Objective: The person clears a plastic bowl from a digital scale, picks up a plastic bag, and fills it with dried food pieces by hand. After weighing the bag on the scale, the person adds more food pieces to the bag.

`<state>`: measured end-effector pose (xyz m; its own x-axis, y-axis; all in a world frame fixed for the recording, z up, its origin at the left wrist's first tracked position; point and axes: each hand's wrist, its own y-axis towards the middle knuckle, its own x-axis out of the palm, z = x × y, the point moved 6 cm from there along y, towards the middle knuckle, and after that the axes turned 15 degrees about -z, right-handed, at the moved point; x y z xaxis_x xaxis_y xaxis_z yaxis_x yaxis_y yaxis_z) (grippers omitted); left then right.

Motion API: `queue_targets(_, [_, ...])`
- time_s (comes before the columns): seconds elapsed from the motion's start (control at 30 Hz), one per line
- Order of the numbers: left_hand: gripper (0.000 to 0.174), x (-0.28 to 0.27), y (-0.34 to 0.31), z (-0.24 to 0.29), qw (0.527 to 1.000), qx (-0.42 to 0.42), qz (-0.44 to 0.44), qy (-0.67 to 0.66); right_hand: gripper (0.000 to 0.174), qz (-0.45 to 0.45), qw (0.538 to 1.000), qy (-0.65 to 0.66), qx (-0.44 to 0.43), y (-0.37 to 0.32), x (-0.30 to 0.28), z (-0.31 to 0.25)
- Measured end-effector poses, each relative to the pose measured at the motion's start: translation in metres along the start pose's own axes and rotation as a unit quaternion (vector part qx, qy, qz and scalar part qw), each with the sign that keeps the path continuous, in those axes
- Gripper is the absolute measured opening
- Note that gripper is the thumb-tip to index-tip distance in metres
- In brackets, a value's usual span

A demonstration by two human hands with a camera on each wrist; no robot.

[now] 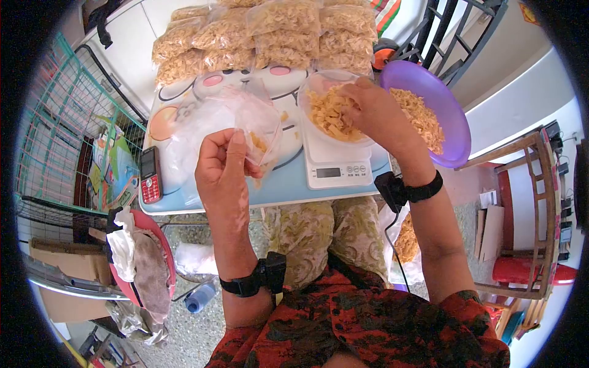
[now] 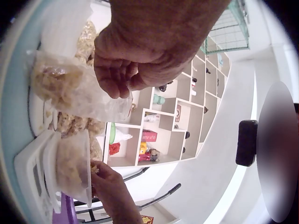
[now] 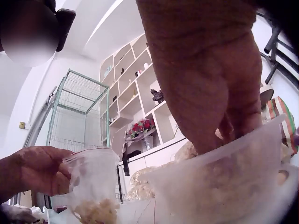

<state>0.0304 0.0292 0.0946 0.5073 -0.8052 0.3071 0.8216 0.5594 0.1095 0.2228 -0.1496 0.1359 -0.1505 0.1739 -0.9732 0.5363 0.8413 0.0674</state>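
Observation:
The left hand (image 1: pixel 224 165) pinches the rim of a clear plastic bag (image 1: pixel 261 126), which has some yellowish dried pieces at its bottom, as the right wrist view also shows (image 3: pixel 96 212). The right hand (image 1: pixel 383 116) reaches into a translucent bowl (image 1: pixel 311 84) of the same pieces; its fingertips are among them and partly hidden. That bowl stands on a white kitchen scale (image 1: pixel 339 165). Right of it, a purple basin (image 1: pixel 454 132) holds more dried pieces (image 1: pixel 423 119).
Filled bags (image 1: pixel 285 37) are stacked along the table's back. Empty-looking clear bags (image 1: pixel 196 135) lie left of the left hand, beside a red phone (image 1: pixel 150 175) at the table's left edge. A green wire cage (image 1: pixel 49 135) stands at the left, a black metal frame (image 1: pixel 438 37) behind the basin.

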Motion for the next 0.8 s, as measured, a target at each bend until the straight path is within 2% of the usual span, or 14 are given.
queue_targets(0.07, [0.016, 0.000, 0.000, 0.001, 1.000, 0.002, 0.001, -0.002, 0.037, 0.029, 0.999, 0.011, -0.021, -0.001, -0.004, 0.003])
queue_targets(0.17, [0.017, 0.000, -0.001, 0.001, 1.000, -0.004, 0.001, -0.002, 0.027, 0.047, 0.997, 0.053, 0.009, -0.002, -0.022, 0.006])
queue_targets(0.23, [0.017, 0.000, 0.000, 0.000, 1.000, -0.003, -0.002, 0.000, 0.022, 0.057, 0.985, 0.160, 0.015, -0.002, -0.027, 0.018])
queue_targets(0.3, [0.018, 0.001, 0.000, -0.001, 1.000, -0.003, -0.002, 0.001, 0.018, 0.061, 0.955, 0.290, 0.030, -0.003, -0.030, 0.023])
queue_targets(0.37, [0.018, 0.002, 0.000, -0.002, 1.000, -0.004, 0.002, 0.002, 0.016, 0.057, 0.895, 0.439, 0.051, -0.005, -0.030, 0.023])
queue_targets(0.47, [0.018, 0.000, -0.001, -0.001, 1.000, 0.003, -0.007, -0.004, 0.015, -0.009, 0.918, 0.386, 0.092, -0.005, -0.022, 0.030])
queue_targets(0.57, [0.018, 0.001, -0.002, 0.000, 1.000, 0.002, -0.007, -0.001, 0.016, -0.089, 0.957, 0.248, 0.121, -0.003, -0.005, 0.036])
queue_targets(0.67, [0.017, 0.001, -0.002, 0.001, 1.000, 0.003, -0.008, 0.002, 0.023, -0.084, 0.957, 0.229, 0.156, -0.004, -0.003, 0.029])
queue_targets(0.8, [0.016, 0.000, -0.001, 0.000, 1.000, 0.006, -0.004, 0.001, 0.034, -0.074, 0.950, 0.265, 0.145, -0.005, -0.004, 0.028])
